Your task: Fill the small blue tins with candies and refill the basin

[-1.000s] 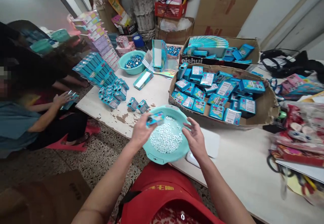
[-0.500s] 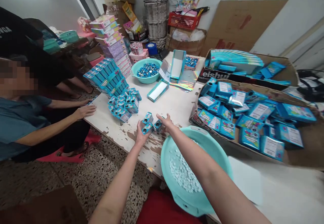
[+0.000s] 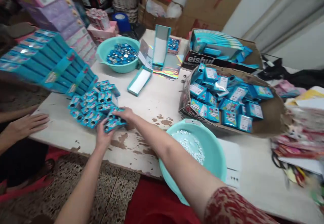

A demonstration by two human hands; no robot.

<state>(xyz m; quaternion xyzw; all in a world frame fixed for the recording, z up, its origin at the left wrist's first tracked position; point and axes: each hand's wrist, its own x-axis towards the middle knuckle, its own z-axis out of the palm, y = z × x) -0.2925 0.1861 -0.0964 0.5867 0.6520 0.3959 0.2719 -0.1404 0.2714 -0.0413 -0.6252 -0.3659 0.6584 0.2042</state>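
Small blue printed cartons with round holes in their ends (image 3: 113,124) sit between my two hands, pressed up to the near right side of a cluster of like cartons (image 3: 89,107). My left hand (image 3: 103,134) is closed round their near left side. From the right, my right hand (image 3: 126,114) grips the far end of the same cartons, its fingertips partly lost among them. Behind the cluster leans a tall tilted stack of blue cartons (image 3: 60,63). Below my right forearm stands a turquoise basin (image 3: 215,149) with small white pieces inside.
A torn cardboard box (image 3: 263,122) of blue cartons stands at right, another box (image 3: 199,59) behind it. A bowl (image 3: 101,53) of blue pieces and a carton tray (image 3: 139,81) lie farther back. At left, another person's hand (image 3: 30,124) rests on the table edge (image 3: 58,139).
Both hands have carried the small cartons leftward, up to the cluster. The view has swung down and closer. The other person's hand stays at the table's left edge.
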